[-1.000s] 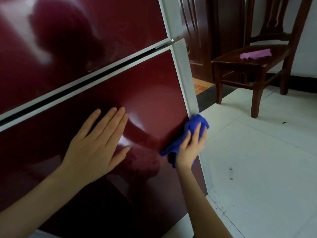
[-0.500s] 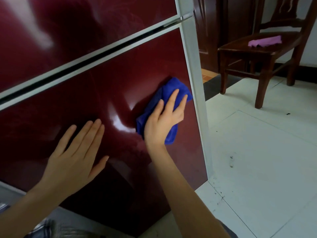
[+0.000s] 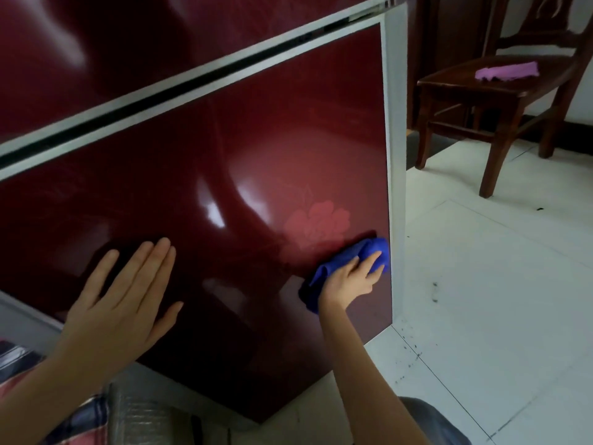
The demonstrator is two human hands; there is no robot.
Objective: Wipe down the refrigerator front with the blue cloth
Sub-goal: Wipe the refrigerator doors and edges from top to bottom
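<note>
The left hand (image 3: 125, 303) is laid flat on the lower door (image 3: 224, 149) of the refrigerator, at the near left part of it. Its fingers are straight and kept together, the thumb is spread to the right, and nothing is grasped in it. The right hand (image 3: 348, 284) is placed on the blue cloth (image 3: 365, 250), with the fingers stretched over it, so the cloth is pressed against the door and not enclosed in a fist.

The blue cloth is bunched. It is found at the lower right part of the dark red door, touching the pale strip (image 3: 396, 139) that runs down the right edge. One end of the cloth comes out from under the palm on the left side. Just above the cloth, a faint flower pattern (image 3: 317, 223) is seen on the glossy surface.

The lower door is separated from the upper door (image 3: 128, 43) by a dark gap with light borders.

At the far right, a wooden chair (image 3: 500, 91) is standing on the white tiled floor (image 3: 497, 284), well apart from the refrigerator. A pink cloth (image 3: 507, 72) is lying on its seat. Some small dark specks are scattered on the tiles near the door corner.
</note>
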